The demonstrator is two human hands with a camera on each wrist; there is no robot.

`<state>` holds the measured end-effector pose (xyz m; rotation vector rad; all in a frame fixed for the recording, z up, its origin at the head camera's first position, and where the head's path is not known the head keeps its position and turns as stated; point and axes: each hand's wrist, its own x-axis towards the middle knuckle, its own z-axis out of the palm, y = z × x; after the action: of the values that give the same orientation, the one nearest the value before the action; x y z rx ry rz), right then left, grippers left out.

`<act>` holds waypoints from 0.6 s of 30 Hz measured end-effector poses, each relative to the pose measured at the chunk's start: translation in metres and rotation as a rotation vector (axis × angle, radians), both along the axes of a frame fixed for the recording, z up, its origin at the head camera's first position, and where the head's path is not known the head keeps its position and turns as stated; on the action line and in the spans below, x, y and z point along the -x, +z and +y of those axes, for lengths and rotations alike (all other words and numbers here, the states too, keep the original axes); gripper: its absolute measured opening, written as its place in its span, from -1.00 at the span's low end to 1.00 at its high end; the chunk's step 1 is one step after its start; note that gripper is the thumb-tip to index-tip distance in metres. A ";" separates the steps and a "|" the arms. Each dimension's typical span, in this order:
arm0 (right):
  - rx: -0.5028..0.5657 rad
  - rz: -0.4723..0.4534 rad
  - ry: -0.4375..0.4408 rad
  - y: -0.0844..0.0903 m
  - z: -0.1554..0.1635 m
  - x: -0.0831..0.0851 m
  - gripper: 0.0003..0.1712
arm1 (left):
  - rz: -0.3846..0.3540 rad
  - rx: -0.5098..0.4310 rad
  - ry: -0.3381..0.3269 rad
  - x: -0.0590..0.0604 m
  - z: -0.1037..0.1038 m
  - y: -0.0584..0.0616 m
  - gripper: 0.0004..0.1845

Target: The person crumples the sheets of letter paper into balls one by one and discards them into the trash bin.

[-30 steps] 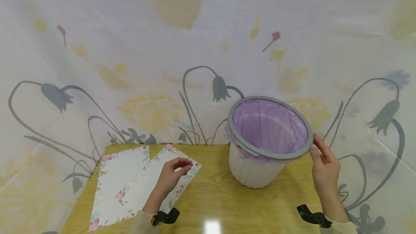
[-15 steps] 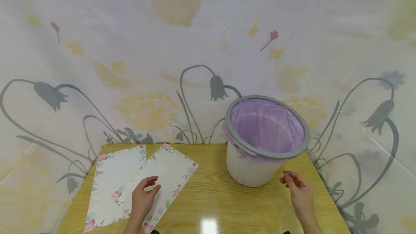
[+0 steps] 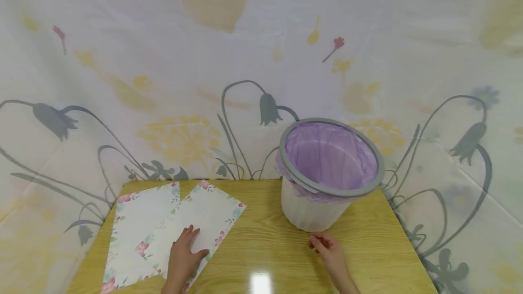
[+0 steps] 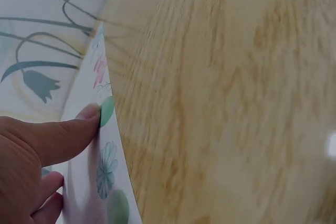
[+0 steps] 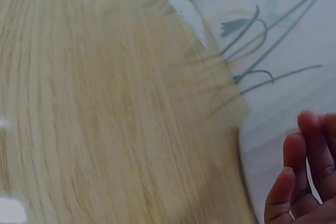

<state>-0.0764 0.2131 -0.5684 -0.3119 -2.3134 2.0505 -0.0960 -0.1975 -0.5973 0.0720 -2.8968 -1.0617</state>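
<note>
My left hand (image 3: 184, 257) lies flat on the nearer of two flower-bordered paper sheets (image 3: 204, 219), fingers spread; in the left wrist view the thumb (image 4: 63, 135) presses the sheet's edge (image 4: 107, 182). A second sheet (image 3: 135, 226) lies partly under it to the left. My right hand (image 3: 328, 251) hovers low over the wooden table (image 3: 269, 248) just in front of the white bin (image 3: 310, 210), fingers loosely curled and holding nothing. The bin has a grey rim (image 3: 331, 189) and a purple liner (image 3: 331, 158).
A floral cloth (image 3: 163, 80) hangs behind the table and drapes down both sides. The bin stands at the table's back right. A bright light glare (image 3: 259, 282) sits on the table near the front edge. The table's right edge (image 3: 404, 235) is close to the bin.
My right hand let go of the bin rim and dropped to the table in front of the bin. My left hand slid toward me along the sheet and flattened on it.
</note>
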 end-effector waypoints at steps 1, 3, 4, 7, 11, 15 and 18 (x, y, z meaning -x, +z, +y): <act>0.005 -0.011 0.007 -0.001 -0.003 0.000 -0.72 | -0.007 -0.005 0.004 0.000 0.000 0.000 -0.24; 0.007 -0.020 0.024 -0.003 -0.009 0.001 -0.72 | -0.011 -0.013 0.008 -0.002 0.001 0.000 -0.25; 0.006 -0.024 0.031 -0.004 -0.012 0.001 -0.73 | -0.012 -0.018 0.007 -0.002 0.001 0.000 -0.26; 0.005 -0.017 0.052 -0.009 -0.020 0.003 -0.76 | -0.013 -0.036 -0.007 -0.005 0.002 -0.002 -0.28; -0.034 0.013 0.077 -0.017 -0.031 0.007 -0.80 | -0.007 -0.054 -0.037 -0.008 0.005 -0.006 -0.30; -0.122 0.051 0.114 -0.020 -0.040 0.012 -0.79 | 0.005 -0.060 -0.064 -0.011 0.013 -0.006 -0.31; -0.170 0.094 0.155 -0.021 -0.048 0.015 -0.75 | 0.018 -0.044 -0.094 -0.013 0.023 -0.004 -0.32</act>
<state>-0.0910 0.1653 -0.5893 -0.0301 -2.5030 1.8667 -0.0830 -0.1746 -0.6008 -0.0724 -2.8868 -1.1337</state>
